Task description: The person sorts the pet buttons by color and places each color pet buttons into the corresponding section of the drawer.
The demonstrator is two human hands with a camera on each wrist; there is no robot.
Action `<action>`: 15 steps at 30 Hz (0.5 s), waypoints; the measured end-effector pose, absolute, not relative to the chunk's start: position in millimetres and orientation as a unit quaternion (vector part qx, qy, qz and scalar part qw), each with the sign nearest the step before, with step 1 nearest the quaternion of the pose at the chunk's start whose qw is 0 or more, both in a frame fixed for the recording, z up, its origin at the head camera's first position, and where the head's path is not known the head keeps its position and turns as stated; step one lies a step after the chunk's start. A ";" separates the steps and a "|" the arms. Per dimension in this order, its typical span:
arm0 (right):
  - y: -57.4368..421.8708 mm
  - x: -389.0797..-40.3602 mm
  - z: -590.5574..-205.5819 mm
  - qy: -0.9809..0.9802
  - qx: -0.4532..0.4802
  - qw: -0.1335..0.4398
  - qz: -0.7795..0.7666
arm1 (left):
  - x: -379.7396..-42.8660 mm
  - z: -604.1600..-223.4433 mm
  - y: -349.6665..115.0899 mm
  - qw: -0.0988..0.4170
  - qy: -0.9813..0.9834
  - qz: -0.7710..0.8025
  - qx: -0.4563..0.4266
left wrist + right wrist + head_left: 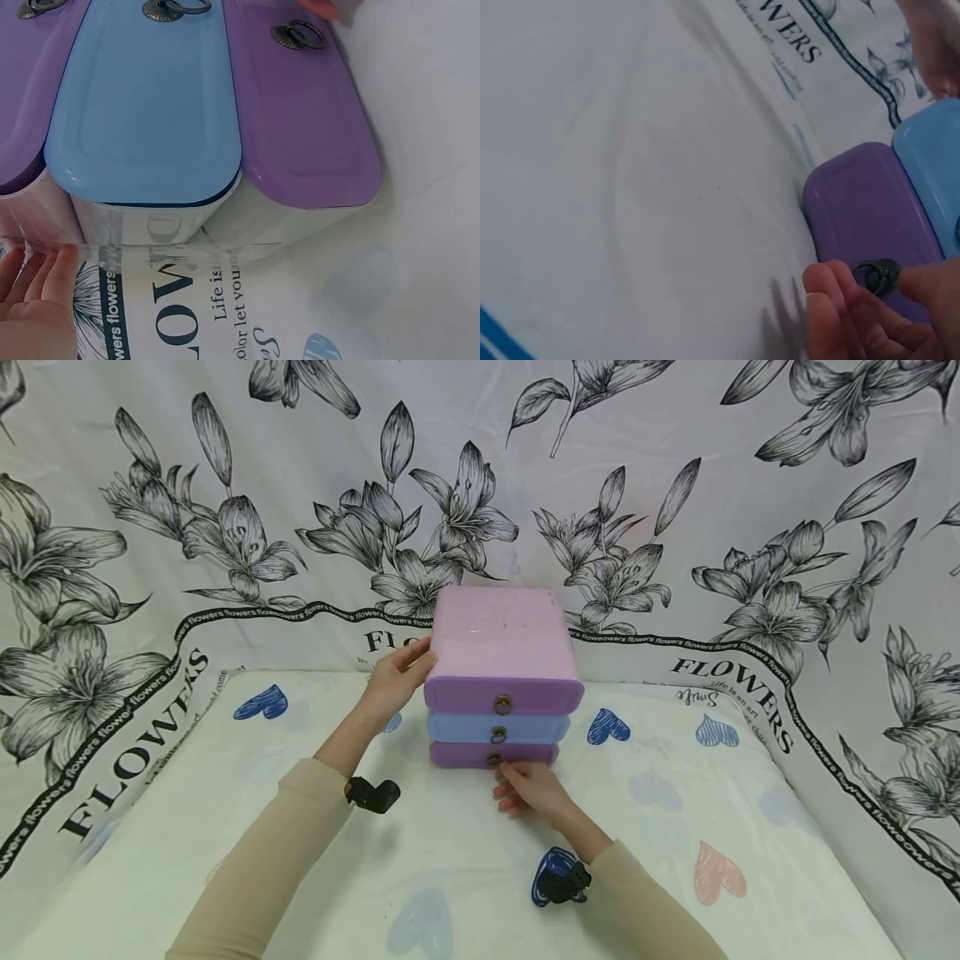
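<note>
A small three-drawer box with a pink top [502, 631] stands on the heart-print cloth. Its top drawer [465, 696] and bottom drawer [457, 756] have purple fronts, and the middle drawer [456, 727] is light blue. Each front carries a bronze ring pull. Against the upper left side of the box rests my left hand [397, 678], fingers extended. My right hand [534, 787] is at the bottom drawer, its thumb and loosely bent fingers around the ring pull [877, 276]. The ring shows between them, with no clear pinch. All three drawers look pushed in.
White cloth [322, 877] with printed hearts covers the surface. Behind the box hangs a curtain [615, 427] with black lily drawings and "FLOWERS" lettering. A black wrist device [372, 795] sits on the left wrist, another black device [566, 883] by the right.
</note>
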State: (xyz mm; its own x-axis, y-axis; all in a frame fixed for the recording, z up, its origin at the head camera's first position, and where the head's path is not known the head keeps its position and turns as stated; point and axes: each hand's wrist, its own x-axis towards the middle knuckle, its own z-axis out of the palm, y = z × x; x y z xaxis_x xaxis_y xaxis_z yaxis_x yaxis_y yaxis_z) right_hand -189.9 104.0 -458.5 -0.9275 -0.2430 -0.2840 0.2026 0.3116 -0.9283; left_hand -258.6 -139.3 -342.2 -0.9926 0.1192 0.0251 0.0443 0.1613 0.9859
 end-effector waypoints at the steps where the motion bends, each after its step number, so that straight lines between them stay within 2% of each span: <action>1: 107.2 -189.2 -455.8 0.794 -0.018 0.187 -0.579 | -258.5 -342.5 -139.2 0.029 0.763 0.644 0.056; 15: 164.7 -181.9 -425.8 0.872 -0.068 0.103 -0.473 | -249.7 -342.0 -135.0 -0.036 0.810 0.580 0.078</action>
